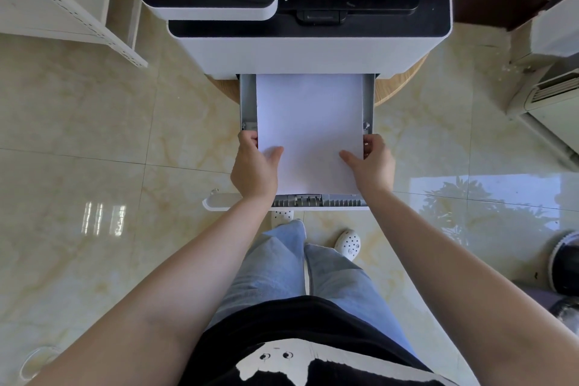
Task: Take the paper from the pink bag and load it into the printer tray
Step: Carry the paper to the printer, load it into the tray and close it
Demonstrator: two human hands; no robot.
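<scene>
A white stack of paper [310,122] lies over the pulled-out grey printer tray [247,97], its far end reaching the printer's slot. My left hand [254,166] grips the stack's near left edge, thumb on top and fingers under the side. My right hand [372,163] grips the near right edge the same way. The white and black printer [307,47] stands on a round wooden table. The pink bag is out of view.
A white shelf frame [72,9] stands at the left, an air-conditioner unit [551,94] at the right. The tray's white front lip [219,202] sticks out above my feet. A dark round object [564,263] sits on the tiled floor at the far right.
</scene>
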